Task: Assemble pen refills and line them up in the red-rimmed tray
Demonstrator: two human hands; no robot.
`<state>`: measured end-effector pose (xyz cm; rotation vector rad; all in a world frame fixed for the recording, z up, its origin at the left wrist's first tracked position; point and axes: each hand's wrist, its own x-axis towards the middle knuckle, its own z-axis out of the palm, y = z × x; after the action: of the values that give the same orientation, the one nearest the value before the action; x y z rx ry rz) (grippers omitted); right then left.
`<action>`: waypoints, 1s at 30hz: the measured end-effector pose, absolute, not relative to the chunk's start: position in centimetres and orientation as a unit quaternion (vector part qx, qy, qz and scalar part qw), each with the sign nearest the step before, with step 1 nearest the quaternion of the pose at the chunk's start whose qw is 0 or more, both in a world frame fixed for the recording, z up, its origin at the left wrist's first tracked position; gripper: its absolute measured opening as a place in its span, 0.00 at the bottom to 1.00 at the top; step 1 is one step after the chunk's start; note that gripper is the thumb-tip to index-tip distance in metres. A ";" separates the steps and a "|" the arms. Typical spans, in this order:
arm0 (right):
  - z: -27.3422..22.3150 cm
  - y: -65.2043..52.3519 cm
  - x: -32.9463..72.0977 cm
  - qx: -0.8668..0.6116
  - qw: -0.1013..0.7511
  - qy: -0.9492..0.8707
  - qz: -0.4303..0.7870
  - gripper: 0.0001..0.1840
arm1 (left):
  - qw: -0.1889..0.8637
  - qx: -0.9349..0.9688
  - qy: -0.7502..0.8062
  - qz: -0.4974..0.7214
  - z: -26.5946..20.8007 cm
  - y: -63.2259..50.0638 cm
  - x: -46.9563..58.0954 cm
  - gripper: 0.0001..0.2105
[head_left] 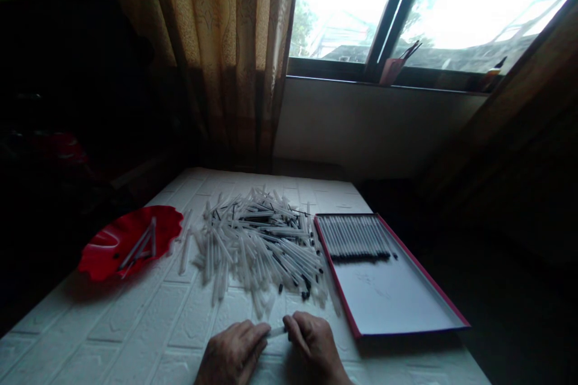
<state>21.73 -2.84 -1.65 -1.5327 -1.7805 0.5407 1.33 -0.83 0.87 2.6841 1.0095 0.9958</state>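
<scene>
At the table's near edge my left hand (232,350) is closed around one end of a slim translucent pen barrel (276,332). My right hand (315,343) pinches the barrel's other end, where a small dark piece shows between the fingertips. Just beyond both hands spreads a large heap of similar clear pen barrels (244,246), some with dark refills or ends. Several loose black caps (306,296) lie along its near right side. To the right, a shallow red-edged box (401,307) holds a neat row of pens (356,237) with black ends aligned.
A red wavy-rimmed bowl (102,240) with a few barrels in it stands at the left. The table (149,319) has a white brick-patterned cover. Behind are patterned curtains (221,42), a bright window (338,6) and a pinkish cup (392,71) on the sill.
</scene>
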 end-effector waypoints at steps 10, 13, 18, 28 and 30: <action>0.3 -3.7 22.5 -0.529 0.401 -0.676 0.320 0.09 | 0.057 0.885 0.335 0.318 0.6 -0.7 1.4 0.14; 0.0 -3.5 22.3 -0.548 0.378 -0.688 0.287 0.12 | 0.065 0.884 0.337 0.319 0.7 -0.7 1.4 0.13; -1.4 -3.2 21.9 -0.589 0.347 -0.693 0.228 0.24 | 0.067 0.885 0.337 0.315 0.8 -0.9 1.4 0.12; 0.2 -3.6 22.3 -0.529 0.407 -0.675 0.315 0.09 | 0.075 0.872 0.343 0.341 0.7 -0.9 1.3 0.11; 0.3 -3.6 22.4 -0.528 0.405 -0.671 0.328 0.08 | 0.075 0.872 0.343 0.342 0.7 -0.9 1.4 0.11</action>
<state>22.39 -3.60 0.33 -1.3332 -1.6924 0.8268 1.37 -0.93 0.70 2.6143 1.0283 1.0263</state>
